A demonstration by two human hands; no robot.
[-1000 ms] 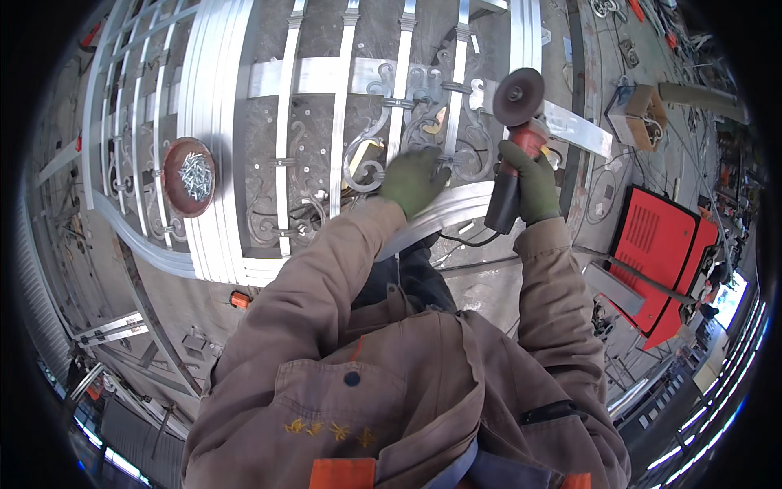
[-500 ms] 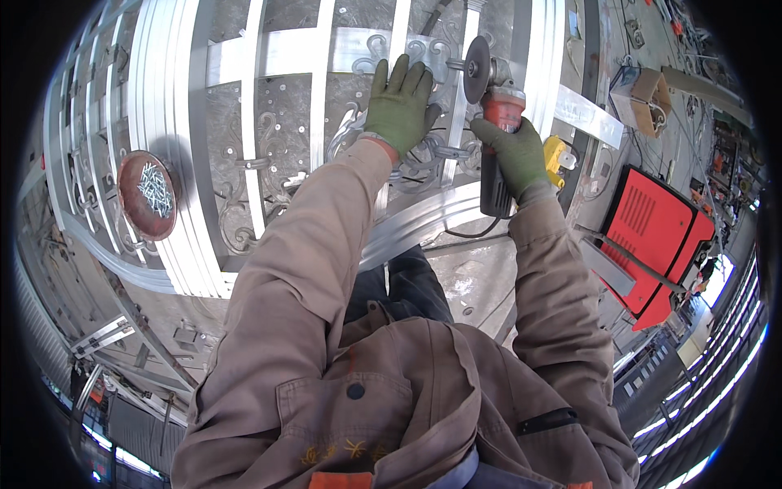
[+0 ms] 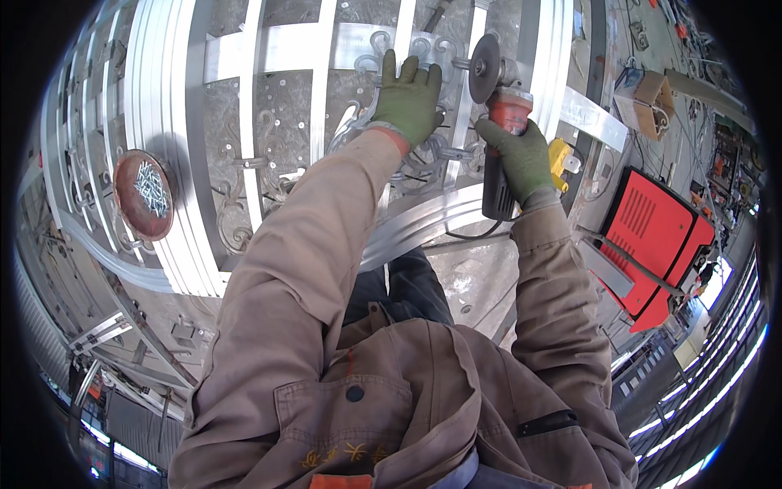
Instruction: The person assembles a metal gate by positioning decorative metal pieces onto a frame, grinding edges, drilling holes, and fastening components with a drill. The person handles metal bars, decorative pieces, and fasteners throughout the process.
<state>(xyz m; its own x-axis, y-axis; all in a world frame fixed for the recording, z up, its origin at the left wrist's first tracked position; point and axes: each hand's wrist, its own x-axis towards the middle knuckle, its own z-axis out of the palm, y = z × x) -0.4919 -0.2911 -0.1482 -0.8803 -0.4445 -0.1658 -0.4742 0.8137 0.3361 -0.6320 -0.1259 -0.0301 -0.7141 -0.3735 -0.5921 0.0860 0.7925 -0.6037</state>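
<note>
My right hand [image 3: 521, 159], in a green glove, is wrapped round the body of a red and black angle grinder [image 3: 509, 110]. The grinder's disc [image 3: 485, 68] stands upright at its far end, beside a slim silver bar of a metal frame [image 3: 322, 98]. Whether the disc touches the metal or spins I cannot tell. My gloved left hand [image 3: 407, 102] is spread with fingers apart over the frame's bars, near a grey scroll ornament [image 3: 375, 53]. Its palm faces down and hides part of the bar beneath. More scrollwork lies under and around that hand.
A round brown bowl of screws [image 3: 143, 196] rests on the wide silver post at left. Right of the grinder is a yellow tool [image 3: 559, 163]. Farther right are a red machine case [image 3: 656, 236] and an open cardboard box [image 3: 646, 102]. A black cord [image 3: 476, 235] trails from the grinder.
My left hand has shifted slightly right and away from me, its fingers a little more spread. The grinder and my right hand have moved slightly right.
</note>
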